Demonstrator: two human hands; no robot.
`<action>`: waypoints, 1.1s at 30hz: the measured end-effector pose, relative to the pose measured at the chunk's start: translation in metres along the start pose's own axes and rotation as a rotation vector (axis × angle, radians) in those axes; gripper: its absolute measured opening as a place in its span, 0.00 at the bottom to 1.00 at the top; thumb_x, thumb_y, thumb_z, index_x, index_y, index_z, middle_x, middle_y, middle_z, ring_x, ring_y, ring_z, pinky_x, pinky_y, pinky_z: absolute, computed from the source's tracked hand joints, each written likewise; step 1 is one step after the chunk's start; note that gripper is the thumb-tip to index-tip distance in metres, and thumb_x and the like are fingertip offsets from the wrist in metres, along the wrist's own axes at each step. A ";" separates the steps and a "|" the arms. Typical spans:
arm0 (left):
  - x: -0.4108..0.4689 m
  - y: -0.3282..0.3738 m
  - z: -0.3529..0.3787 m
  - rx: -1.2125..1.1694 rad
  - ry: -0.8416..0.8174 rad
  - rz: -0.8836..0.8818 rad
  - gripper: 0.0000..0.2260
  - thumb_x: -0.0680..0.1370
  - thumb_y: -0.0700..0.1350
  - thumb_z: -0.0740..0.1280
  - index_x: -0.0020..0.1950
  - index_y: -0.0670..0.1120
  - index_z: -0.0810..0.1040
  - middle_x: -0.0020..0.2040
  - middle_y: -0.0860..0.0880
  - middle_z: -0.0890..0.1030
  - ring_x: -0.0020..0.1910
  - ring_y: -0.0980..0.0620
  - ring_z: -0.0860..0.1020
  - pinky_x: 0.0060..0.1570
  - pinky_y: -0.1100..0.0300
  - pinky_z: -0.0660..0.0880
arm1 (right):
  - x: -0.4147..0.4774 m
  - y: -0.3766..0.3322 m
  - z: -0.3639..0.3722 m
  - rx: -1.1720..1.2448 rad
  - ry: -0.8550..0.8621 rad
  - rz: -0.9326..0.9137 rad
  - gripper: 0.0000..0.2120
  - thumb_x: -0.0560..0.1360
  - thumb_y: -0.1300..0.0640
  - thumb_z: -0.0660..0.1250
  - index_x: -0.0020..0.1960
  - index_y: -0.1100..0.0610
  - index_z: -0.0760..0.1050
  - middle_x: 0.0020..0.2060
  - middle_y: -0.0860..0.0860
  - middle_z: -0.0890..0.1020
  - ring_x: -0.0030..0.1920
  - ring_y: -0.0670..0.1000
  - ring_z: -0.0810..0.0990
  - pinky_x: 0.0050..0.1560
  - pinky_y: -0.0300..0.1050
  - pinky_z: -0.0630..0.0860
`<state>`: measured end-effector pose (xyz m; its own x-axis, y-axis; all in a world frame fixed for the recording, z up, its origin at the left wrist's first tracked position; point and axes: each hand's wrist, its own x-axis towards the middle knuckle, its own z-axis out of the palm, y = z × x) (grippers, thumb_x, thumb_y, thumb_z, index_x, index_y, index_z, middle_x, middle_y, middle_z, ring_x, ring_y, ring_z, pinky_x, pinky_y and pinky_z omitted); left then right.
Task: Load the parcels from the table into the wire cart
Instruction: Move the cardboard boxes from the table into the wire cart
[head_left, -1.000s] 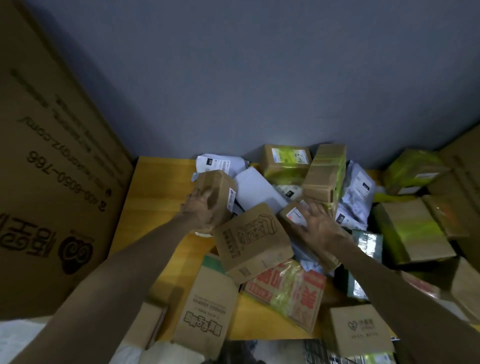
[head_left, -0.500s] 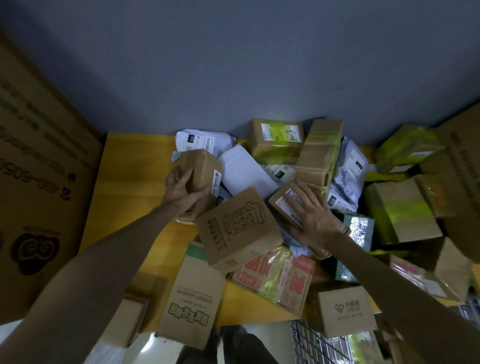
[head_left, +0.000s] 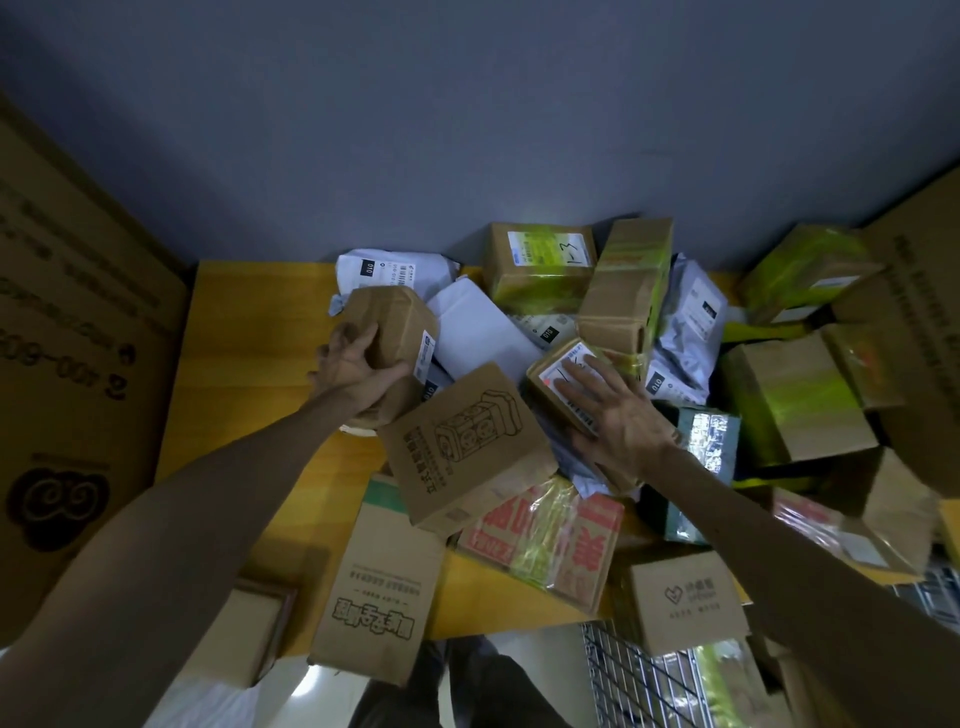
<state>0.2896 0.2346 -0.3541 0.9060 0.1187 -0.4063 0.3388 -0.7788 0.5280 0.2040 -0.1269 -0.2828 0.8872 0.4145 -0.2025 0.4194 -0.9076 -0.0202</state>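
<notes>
A heap of cardboard boxes and grey mailer bags covers the yellow table (head_left: 249, 332). My left hand (head_left: 358, 369) grips a small brown box (head_left: 395, 332) with a white label on its side, at the left of the heap. My right hand (head_left: 618, 415) lies with straight, spread fingers on a flat brown box with a white label (head_left: 563, 369), thumb at its near edge. A brown box printed with a socket drawing (head_left: 467, 447) lies between my hands. The wire cart (head_left: 639, 680) shows at the bottom right, with a parcel inside.
Big cardboard sheets (head_left: 78, 332) lean at the left, and another stands at the far right. The grey wall (head_left: 467, 130) backs the table. Boxes wrapped in green tape (head_left: 795, 405) pile up on the right. A printed brown box (head_left: 379, 587) overhangs the near table edge.
My left hand has closed tighter round the small brown box and tilted it. My right hand has slid a little forward over the labelled flat box. The view has dropped, showing more of the cart.
</notes>
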 end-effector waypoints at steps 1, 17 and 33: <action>-0.003 0.004 -0.005 0.016 0.013 0.014 0.40 0.69 0.66 0.72 0.77 0.62 0.60 0.79 0.53 0.54 0.75 0.41 0.56 0.71 0.39 0.58 | 0.001 -0.001 -0.004 0.025 -0.031 0.013 0.35 0.73 0.37 0.54 0.75 0.52 0.66 0.77 0.51 0.63 0.77 0.56 0.60 0.69 0.64 0.64; -0.087 0.073 -0.085 0.367 0.233 0.009 0.39 0.71 0.69 0.65 0.77 0.60 0.55 0.77 0.45 0.53 0.73 0.35 0.55 0.68 0.36 0.59 | -0.007 -0.014 -0.053 0.356 0.249 0.107 0.32 0.67 0.42 0.64 0.67 0.55 0.77 0.71 0.49 0.73 0.73 0.54 0.66 0.69 0.57 0.69; -0.197 0.144 -0.128 0.311 0.377 0.163 0.38 0.70 0.70 0.63 0.77 0.62 0.56 0.77 0.45 0.55 0.75 0.35 0.53 0.70 0.34 0.56 | -0.097 -0.032 -0.142 0.260 0.436 0.172 0.31 0.71 0.43 0.66 0.72 0.54 0.72 0.75 0.48 0.67 0.76 0.53 0.59 0.70 0.58 0.66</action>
<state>0.1920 0.1778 -0.1024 0.9886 0.1500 -0.0096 0.1463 -0.9451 0.2922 0.1318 -0.1281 -0.1231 0.9597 0.1973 0.2002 0.2484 -0.9286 -0.2758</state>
